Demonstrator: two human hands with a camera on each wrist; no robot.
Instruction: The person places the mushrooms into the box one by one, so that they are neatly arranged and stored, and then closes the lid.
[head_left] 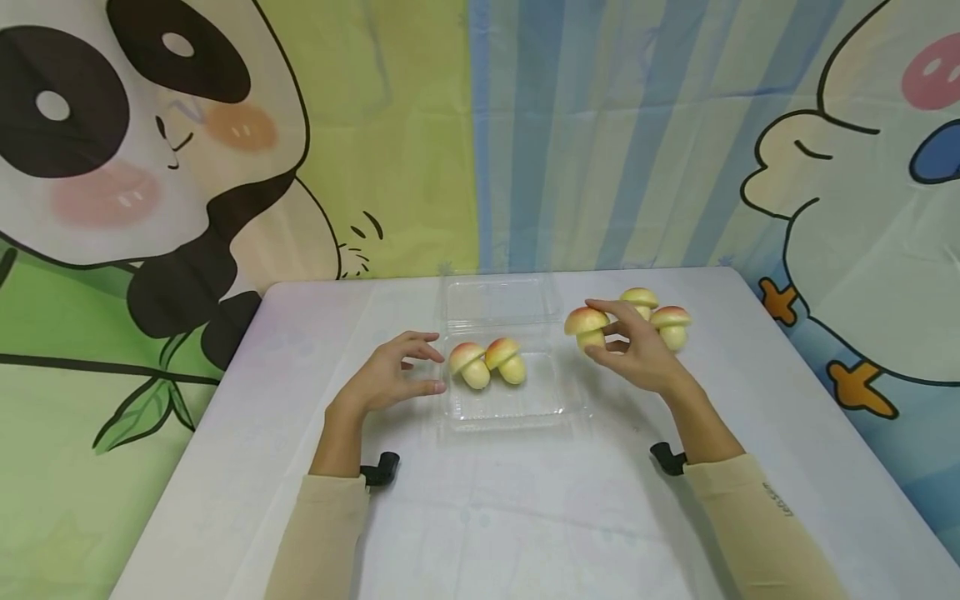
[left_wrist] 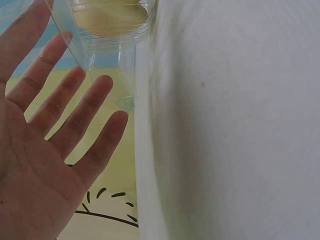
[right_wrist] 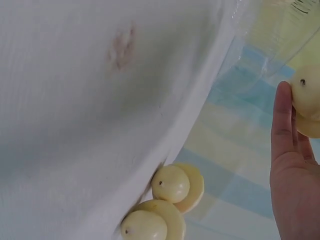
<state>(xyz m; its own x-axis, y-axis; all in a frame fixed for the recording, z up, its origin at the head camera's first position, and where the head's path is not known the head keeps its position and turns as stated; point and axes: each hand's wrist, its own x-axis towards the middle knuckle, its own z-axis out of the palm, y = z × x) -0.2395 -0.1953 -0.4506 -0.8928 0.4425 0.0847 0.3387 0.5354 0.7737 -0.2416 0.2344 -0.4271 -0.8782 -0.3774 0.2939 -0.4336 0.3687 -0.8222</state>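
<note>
A toy mushroom (head_left: 586,325) with a red-and-yellow cap is pinched between the thumb and fingers of my right hand (head_left: 637,346), just right of a clear plastic box (head_left: 536,408). Two more mushrooms (head_left: 507,361) lie side by side within the box, toward its left. My left hand (head_left: 390,371) holds nothing; its spread fingers are at the box's left edge, and I cannot tell whether they touch it. In the left wrist view the fingers (left_wrist: 95,125) are extended below the clear plastic wall.
Two other mushrooms (head_left: 672,325) stand on the white table (head_left: 525,517) beyond my right hand, close together. The box's clear lid (head_left: 498,300) lies folded back toward the far edge. A cartoon-printed curtain (head_left: 585,125) hangs behind the table.
</note>
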